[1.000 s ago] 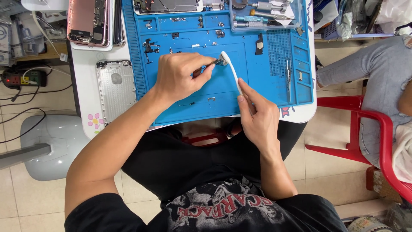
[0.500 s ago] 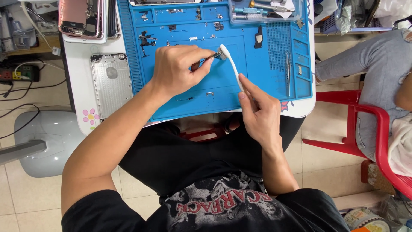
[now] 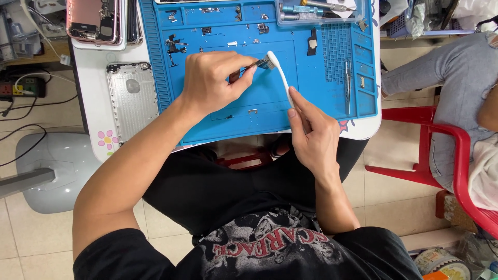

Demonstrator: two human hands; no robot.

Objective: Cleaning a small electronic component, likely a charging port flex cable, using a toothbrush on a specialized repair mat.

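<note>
My left hand pinches a small dark phone part by its end above the blue work mat. My right hand grips the handle of a white toothbrush, and the brush head rests against that small part. Both hands hover over the middle of the mat, near the table's front edge.
Silver phone back housing lies left of the mat. A pink opened phone sits at the back left. Tweezers, small screws and parts lie on the mat. A clear tool tray stands behind. Another person sits on a red chair at right.
The view has shifted slightly. Both hands stay together over the mat, the brush head still against the small part.
</note>
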